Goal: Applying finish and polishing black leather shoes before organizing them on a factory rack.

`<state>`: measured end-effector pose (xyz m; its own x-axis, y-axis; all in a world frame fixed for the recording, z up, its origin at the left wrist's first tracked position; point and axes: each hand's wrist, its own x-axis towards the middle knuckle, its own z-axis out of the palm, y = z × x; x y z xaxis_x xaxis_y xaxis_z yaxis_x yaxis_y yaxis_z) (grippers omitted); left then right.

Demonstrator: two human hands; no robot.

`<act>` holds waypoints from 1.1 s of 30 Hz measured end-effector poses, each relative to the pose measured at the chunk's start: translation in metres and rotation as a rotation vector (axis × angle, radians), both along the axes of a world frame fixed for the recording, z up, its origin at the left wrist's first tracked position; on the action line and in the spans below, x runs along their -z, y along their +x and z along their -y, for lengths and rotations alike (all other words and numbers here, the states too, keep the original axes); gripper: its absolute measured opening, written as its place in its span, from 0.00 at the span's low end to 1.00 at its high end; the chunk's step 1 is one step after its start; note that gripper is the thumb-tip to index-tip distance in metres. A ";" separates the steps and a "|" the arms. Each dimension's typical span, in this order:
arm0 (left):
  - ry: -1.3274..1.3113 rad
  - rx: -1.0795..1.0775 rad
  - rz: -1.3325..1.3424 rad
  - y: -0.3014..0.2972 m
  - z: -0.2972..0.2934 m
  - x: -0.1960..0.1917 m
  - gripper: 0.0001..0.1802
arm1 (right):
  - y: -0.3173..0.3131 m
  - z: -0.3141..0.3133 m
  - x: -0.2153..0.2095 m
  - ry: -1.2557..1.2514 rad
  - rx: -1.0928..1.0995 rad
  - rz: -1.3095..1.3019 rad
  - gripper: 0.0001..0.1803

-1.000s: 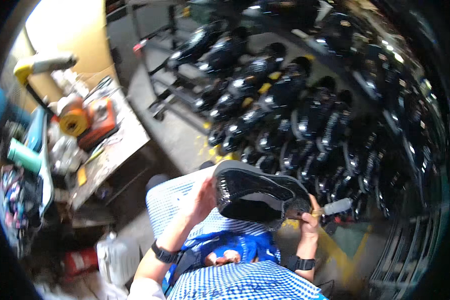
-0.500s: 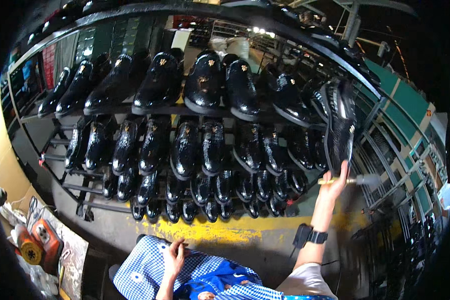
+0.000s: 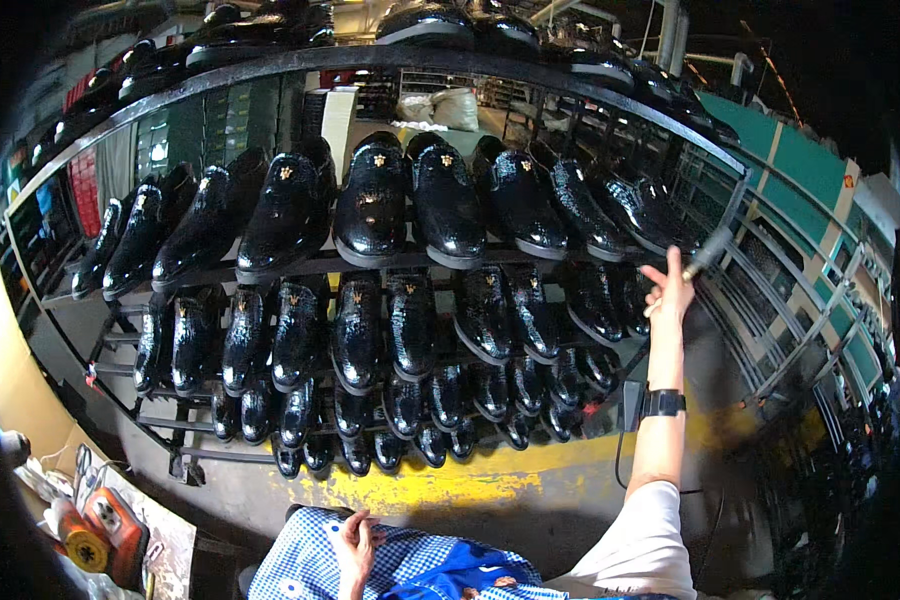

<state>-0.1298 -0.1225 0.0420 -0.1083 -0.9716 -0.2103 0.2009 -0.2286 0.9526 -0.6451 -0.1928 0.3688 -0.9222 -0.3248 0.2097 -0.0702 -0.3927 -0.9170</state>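
Note:
My right hand (image 3: 670, 292) is raised at the right end of a shoe rack, closed around a brush (image 3: 708, 250) with a pale head that points up and to the right. Just above the fingers, the last glossy black shoe (image 3: 642, 212) on the upper shelf stands tilted, toe down. Whether the fingers touch it I cannot tell. Low in front of my blue checked apron (image 3: 305, 560) is my left hand (image 3: 353, 548), its fingers loosely bent and a little apart, with nothing visible in them.
The metal rack (image 3: 300, 268) carries several rows of black loafers with gold ornaments. At the lower left, orange tools (image 3: 110, 525) lie on a worn board (image 3: 170, 540). More metal racks (image 3: 770, 330) stand on the right. A yellow stripe (image 3: 420, 487) marks the floor.
The shoe at my right hand has been let go and now rests on the upper shelf. My right hand has moved up, still with the brush. The view has shifted.

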 end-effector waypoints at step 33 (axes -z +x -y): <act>0.199 -0.114 -0.231 0.024 -0.001 -0.042 0.14 | 0.195 -0.072 0.162 -0.061 -0.800 0.205 0.26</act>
